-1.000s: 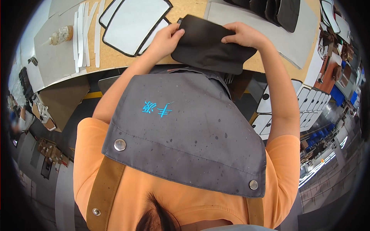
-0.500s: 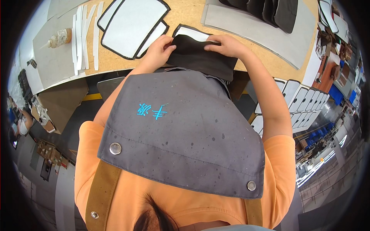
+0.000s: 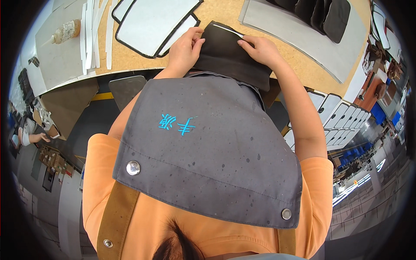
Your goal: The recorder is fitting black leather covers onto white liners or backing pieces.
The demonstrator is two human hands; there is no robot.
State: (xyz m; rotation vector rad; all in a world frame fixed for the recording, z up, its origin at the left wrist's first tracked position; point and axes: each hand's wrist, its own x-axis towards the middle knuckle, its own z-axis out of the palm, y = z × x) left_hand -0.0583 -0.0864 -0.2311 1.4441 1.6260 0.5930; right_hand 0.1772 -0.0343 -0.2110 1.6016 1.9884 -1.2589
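A black, soft-looking sheet lies over a white panel with a black border at the table's near edge. Only a thin white strip of that panel shows past the sheet's far edge. At the sheet's left edge, my left hand is closed, thumb and forefinger on the edge. My right hand pinches the sheet near its far right corner. The sheet's near part hangs down against my grey apron.
More white black-edged panels lie to the left, beside white strips and a glue bottle. Black curved pieces rest on grey sheets at right. Small white black-edged panels stand below the table's right side.
The black sheet's far edge has moved away from me and now covers most of the white panel. My left hand has shifted up along the left edge. The whole view has shifted slightly.
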